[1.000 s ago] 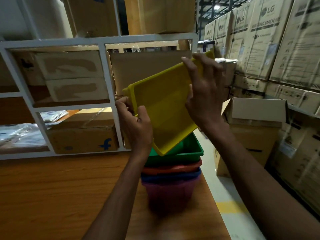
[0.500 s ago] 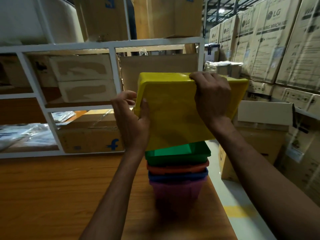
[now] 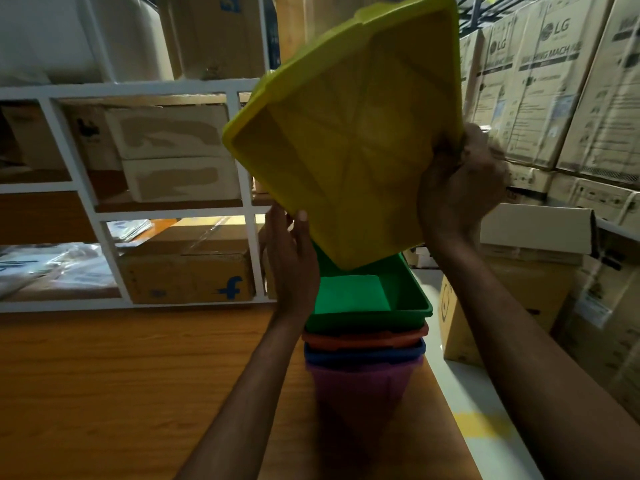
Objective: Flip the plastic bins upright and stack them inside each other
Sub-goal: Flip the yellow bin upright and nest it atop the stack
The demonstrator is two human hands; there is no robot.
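I hold a yellow plastic bin (image 3: 349, 133) tilted in the air, its open inside facing me, above a stack of nested upright bins. The stack shows a green bin (image 3: 374, 303) on top, then orange (image 3: 363, 337), blue (image 3: 363, 355) and purple (image 3: 360, 386) ones. My right hand (image 3: 457, 188) grips the yellow bin's right edge. My left hand (image 3: 291, 258) touches its lower left edge with the thumb on the rim; its fingers are hidden behind the bin.
The stack stands near the right edge of a wooden table (image 3: 121, 393). A white shelf frame (image 3: 239, 188) with cardboard boxes stands behind. More cartons (image 3: 540, 98) line the right side, and an open box (image 3: 526, 258) sits on the floor.
The yellow bin has turned from showing its underside to showing its inside and has risen higher. My right hand shifted to its right edge; my left hand dropped to the lower corner.
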